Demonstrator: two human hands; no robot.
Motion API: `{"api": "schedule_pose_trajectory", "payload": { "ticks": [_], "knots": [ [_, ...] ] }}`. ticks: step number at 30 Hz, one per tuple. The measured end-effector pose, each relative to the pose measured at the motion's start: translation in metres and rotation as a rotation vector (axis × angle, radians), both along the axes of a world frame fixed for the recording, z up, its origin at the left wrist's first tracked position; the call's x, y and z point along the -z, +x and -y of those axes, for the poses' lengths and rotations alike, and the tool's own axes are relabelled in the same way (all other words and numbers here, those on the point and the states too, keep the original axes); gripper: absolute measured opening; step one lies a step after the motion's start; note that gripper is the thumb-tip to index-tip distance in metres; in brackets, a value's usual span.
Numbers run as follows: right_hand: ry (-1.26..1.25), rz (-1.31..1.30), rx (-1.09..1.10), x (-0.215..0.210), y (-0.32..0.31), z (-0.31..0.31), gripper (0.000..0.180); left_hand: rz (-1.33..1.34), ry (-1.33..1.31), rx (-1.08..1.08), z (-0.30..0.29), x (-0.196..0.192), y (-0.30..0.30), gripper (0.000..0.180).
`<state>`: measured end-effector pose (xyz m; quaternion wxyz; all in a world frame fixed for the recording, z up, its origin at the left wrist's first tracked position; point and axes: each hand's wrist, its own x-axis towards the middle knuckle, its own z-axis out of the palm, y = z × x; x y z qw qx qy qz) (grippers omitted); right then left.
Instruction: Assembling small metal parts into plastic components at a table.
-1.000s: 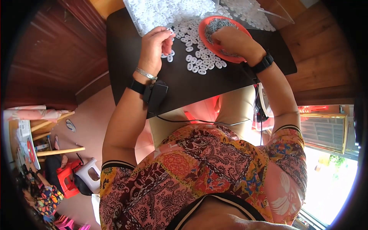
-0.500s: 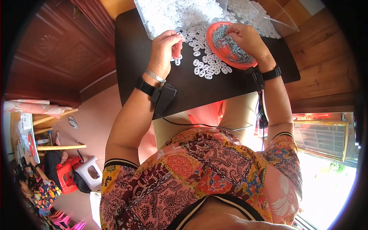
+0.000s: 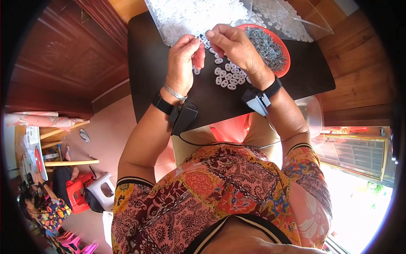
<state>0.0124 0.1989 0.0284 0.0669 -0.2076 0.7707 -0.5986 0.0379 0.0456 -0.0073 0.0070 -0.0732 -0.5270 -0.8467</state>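
My left hand [image 3: 185, 57] is raised above the dark table, its thumb and fingers pinched on a small white oval plastic piece, mostly hidden by the fingertips. Close to its right, my right hand [image 3: 237, 46] has thumb and forefinger pressed together; whatever lies between them is too small to make out. Loose white ovals with two holes [image 3: 229, 76] lie scattered beneath and between the hands. Right of my right hand stands an orange-red bowl [image 3: 287, 59] full of small, thin grey pieces [image 3: 266, 47].
A clear bin [image 3: 157, 19] heaped with white pieces stands at the table's far side, another clear container [image 3: 315, 24] to its right. The dark tabletop [image 3: 148, 63] ends just before my lap. Far left, another person [image 3: 50, 211] sits near a red stool [image 3: 78, 199].
My right hand has come out of the bowl and moved left, close beside my left hand. The left hand keeps its pinch in nearly the same place.
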Motion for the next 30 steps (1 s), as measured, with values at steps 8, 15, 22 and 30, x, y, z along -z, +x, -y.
{"api": "schedule_pose_trajectory", "payload": {
  "ticks": [8,15,22,30],
  "knots": [
    [-0.02,-0.016,-0.142,0.008,0.008,0.001,0.028,-0.03,-0.055,0.011,-0.001,0.0,0.003,0.016],
    [-0.035,0.05,-0.252,0.004,0.001,-0.013,0.025,0.012,-0.152,0.222,0.003,-0.006,0.005,0.02],
    [-0.097,0.058,-0.329,0.007,0.001,-0.014,0.026,-0.015,-0.29,0.31,0.012,-0.012,0.006,0.022],
    [-0.071,0.015,-0.132,0.004,-0.002,-0.016,0.026,-0.045,-0.359,0.111,0.009,-0.012,0.012,0.021]
  ]
}}
